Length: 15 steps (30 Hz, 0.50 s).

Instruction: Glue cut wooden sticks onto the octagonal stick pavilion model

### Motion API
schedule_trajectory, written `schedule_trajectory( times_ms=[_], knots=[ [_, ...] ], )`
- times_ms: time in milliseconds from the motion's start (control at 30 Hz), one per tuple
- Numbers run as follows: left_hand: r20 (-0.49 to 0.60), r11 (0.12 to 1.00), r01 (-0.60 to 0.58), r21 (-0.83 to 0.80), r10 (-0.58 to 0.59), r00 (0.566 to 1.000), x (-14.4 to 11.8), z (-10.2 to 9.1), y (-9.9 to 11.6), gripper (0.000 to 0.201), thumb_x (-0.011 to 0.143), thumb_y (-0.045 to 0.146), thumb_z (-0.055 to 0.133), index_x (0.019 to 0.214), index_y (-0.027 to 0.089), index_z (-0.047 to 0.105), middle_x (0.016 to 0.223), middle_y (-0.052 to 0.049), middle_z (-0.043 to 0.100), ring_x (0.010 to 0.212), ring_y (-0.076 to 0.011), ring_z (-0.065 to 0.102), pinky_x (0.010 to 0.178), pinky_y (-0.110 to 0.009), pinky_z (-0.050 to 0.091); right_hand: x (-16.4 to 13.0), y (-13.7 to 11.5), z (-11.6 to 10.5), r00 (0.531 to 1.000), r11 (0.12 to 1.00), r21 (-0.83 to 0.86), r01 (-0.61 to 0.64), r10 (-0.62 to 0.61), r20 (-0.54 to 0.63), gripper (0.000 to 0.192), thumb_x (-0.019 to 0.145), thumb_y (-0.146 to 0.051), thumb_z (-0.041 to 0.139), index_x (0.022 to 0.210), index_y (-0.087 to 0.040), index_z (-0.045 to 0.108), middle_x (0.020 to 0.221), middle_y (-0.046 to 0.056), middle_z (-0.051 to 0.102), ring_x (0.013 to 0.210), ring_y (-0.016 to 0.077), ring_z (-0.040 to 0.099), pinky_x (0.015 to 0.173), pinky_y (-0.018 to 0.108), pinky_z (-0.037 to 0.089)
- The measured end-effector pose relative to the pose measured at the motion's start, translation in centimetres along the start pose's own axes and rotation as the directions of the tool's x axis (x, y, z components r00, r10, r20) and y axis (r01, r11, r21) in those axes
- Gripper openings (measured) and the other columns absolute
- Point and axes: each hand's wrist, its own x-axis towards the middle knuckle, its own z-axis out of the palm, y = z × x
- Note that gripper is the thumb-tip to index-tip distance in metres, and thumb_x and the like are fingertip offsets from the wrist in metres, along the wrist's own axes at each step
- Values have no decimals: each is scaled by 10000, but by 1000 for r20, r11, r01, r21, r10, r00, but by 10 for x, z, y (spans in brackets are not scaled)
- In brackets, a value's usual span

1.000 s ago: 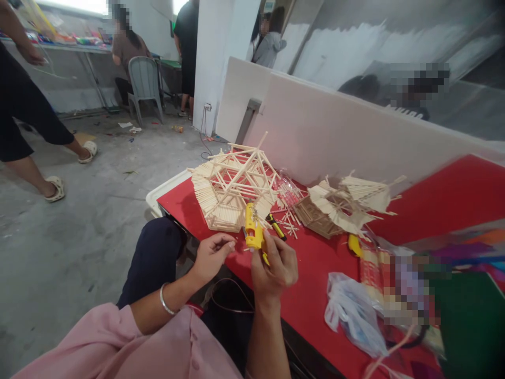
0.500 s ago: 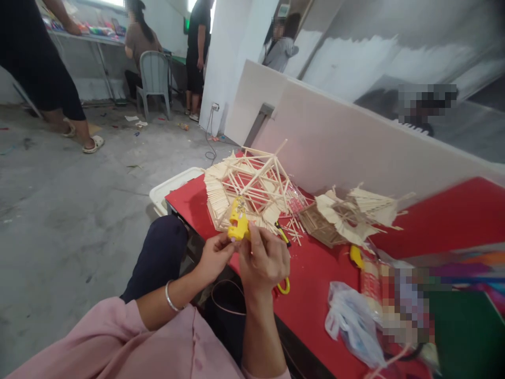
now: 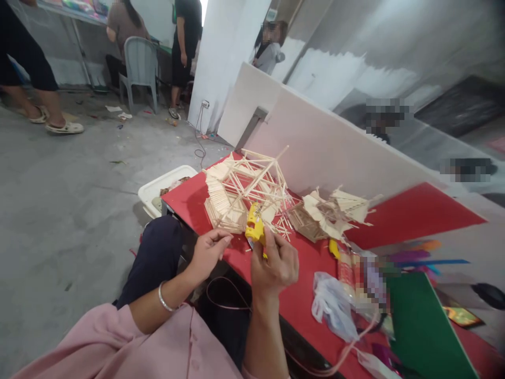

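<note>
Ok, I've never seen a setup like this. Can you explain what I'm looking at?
There is no machine here, just a person's two bare hands. Every picture comes from one camera worn on the head, looking forward and down. The right hand has a yellow tool, possibly a glue gun, in its grip. The left hand is beside it, fingers bent; whether it holds something small, I cannot tell. The red tabletop bears a larger stick structure, a smaller stick structure and a plastic bag.

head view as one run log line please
right hand: holds yellow glue gun | left hand: beside it, not touching | larger stick model: on red table
</note>
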Motion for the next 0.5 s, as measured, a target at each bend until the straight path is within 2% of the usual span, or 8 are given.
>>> schedule_trajectory(
  times_ms=[200, 367, 433, 500],
  knots=[
    [-10, 1000, 2, 4, -2, 1000, -1, -2, -4, 263, 747, 391, 749, 803, 141, 690, 632, 16, 636, 418, -33, 396, 421, -190, 296, -17, 15, -11, 999, 1000, 11, -18, 18, 32, 372, 814, -117, 670, 1170, -229, 675, 934, 55, 702, 810, 167, 615, 774, 291, 474],
    [-2, 1000, 12, 7, -12, 1000, -3, 5, -5, 281, 730, 404, 756, 804, 142, 686, 610, 23, 620, 411, -35, 392, 419, -187, 301, -17, 20, 0, 999, 1000, -14, -22, 22, 23, 347, 815, -138, 687, 1152, -219, 692, 937, 61, 709, 811, 173, 632, 769, 297, 493],
    [-38, 1000, -18, 23, 19, 999, 1, 3, -7, 266, 737, 402, 749, 807, 152, 689, 585, 38, 579, 425, -42, 399, 427, -185, 311, -15, 19, 4, 999, 997, 58, -42, 40, 36, 362, 822, -142, 678, 1173, -228, 687, 952, 64, 708, 827, 176, 639, 775, 305, 507],
    [-123, 996, -75, 45, 80, 989, 9, -2, -11, 247, 741, 392, 746, 830, 167, 693, 608, 38, 568, 468, -54, 431, 449, -183, 342, -13, 17, 1, 995, 975, 210, -67, 52, 79, 409, 824, -137, 666, 1214, -260, 671, 977, 55, 698, 843, 167, 645, 770, 296, 520]
  ],
)
